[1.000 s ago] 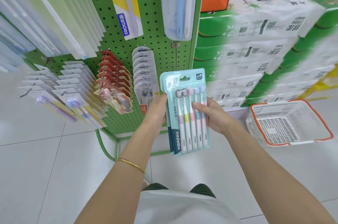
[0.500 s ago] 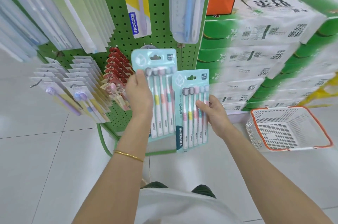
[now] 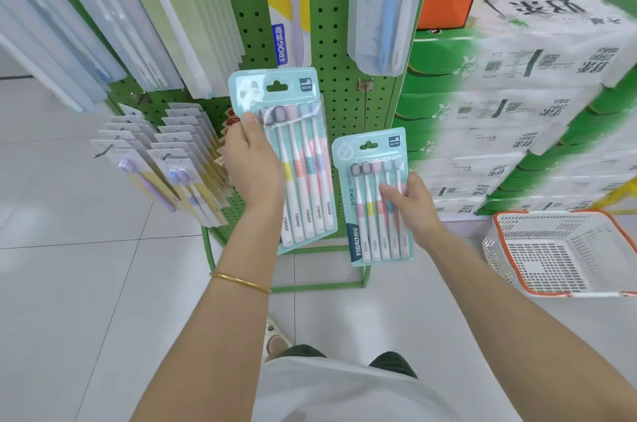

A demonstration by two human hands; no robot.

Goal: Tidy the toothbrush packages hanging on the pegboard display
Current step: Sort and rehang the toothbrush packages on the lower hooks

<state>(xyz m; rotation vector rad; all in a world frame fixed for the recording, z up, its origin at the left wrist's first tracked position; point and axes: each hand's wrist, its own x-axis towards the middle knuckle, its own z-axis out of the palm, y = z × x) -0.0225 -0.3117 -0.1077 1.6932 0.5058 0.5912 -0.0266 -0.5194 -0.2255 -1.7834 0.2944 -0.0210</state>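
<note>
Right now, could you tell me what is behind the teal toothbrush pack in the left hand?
The green perforated pegboard shows around the teal five-brush blister pack that the left hand holds. Any hooks or packages directly behind it are covered.

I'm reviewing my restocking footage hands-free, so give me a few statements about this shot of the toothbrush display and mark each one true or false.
1. The left hand and the right hand each hold a five-brush pack. True.
2. The left hand's pack is held higher than the right hand's pack. True.
3. The basket has a blue rim. False: its rim is orange.
4. The gold bangle is on the right wrist. False: it is on the left wrist.
</note>
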